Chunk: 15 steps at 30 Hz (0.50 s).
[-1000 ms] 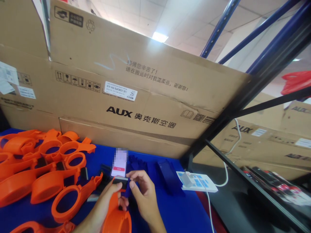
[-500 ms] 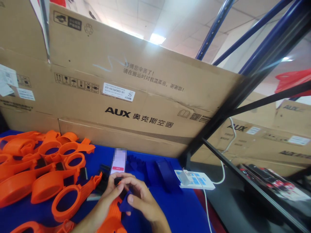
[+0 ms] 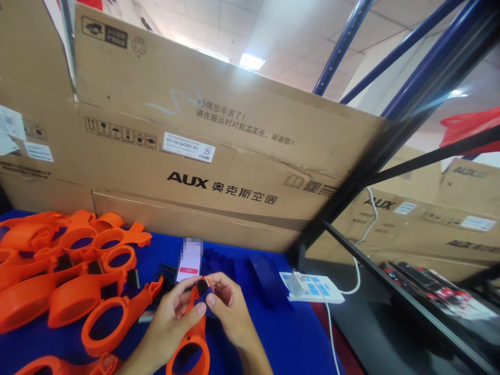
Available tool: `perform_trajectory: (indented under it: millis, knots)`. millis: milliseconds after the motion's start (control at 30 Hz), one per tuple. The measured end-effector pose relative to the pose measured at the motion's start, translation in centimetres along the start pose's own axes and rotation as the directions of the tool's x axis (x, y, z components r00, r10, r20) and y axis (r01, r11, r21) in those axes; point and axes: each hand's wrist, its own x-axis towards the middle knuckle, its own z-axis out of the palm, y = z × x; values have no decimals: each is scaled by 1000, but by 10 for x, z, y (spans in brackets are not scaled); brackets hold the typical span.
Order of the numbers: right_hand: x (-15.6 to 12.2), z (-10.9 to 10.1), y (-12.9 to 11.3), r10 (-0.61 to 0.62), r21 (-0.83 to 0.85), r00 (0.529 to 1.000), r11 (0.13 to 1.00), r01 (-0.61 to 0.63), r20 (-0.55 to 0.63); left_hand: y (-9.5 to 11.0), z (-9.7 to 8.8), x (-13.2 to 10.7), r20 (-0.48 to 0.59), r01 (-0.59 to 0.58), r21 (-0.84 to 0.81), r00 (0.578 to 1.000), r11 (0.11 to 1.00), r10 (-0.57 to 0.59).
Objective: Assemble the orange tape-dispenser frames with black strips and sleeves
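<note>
Fingers of the left hand [image 3: 175, 314] curl snugly around the upper end of an orange ringed part [image 3: 200, 329] near a phone [image 3: 189, 265], while the right hand [image 3: 231, 308] pinches a dark-blue piece [image 3: 203, 298] against that end. Uneven pressure from either hand could skew the dark-blue piece or pop it loose.

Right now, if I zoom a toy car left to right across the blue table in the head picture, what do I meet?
Loose orange plastic ring-shaped parts → the person's bare left hand → their bare right hand → a flat dark-blue plastic-looking piece → a long white power strip.
</note>
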Motion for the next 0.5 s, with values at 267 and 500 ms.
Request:
perform_trajectory:
  millis: [267,500]
  knots:
    - [0,-1,3,19,36,1000,999,-19,-8,-4,-3,-1,35,-52,3,998,999,52]
    - [3,6,10,43,-20,996,999,-45,-78,-5,-2,2,-149,-13,-60,989,998,4]
